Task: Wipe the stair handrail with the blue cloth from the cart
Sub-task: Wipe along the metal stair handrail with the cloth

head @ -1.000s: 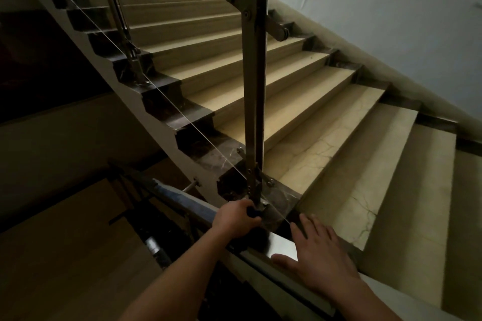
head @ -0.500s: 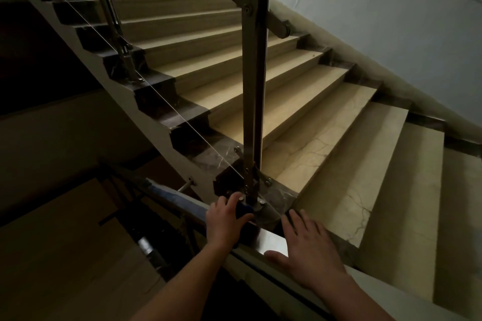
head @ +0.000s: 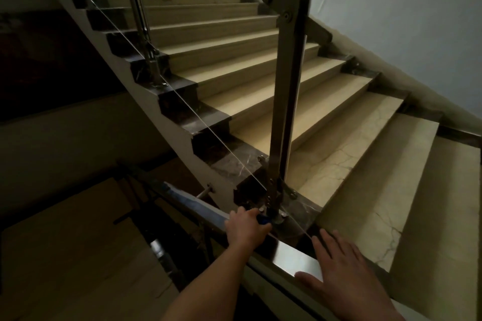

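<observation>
Wiping at the meeting of rail [head: 294,258] and post [head: 288,91] foot, low in view at 6 o'clock. Held the cloth [head: 263,220] bunched inside the curled fingers of the left hand [head: 246,229], with only a blue scrap showing at 2 o'clock of the knuckles, hard against the post's base. Laid the right hand [head: 347,271] flat on the rail at 4 o'clock of the left, fingers straight and spread, holding nothing, thumb on the shiny top face. Judged as mid-wipe in a tight corner, with a long run of rail leading off toward 10 o'clock, dim and too dark to call clean or dirty. Seemed best to loosen the wad a little for more cloth on the metal, to wrap it over the top face and both edges rather than dab, and to work round the bolts and plate at the post's foot before drawing off along the rail in one long, firm stroke. Seemed wise to lean on the flat right hand for balance beside the dark well [head: 161,250] at 8 o'clock, and to mind the thin pale line [head: 208,128], wire or glass edge, crossing between the hands, as a likely snag for the fabric.
</observation>
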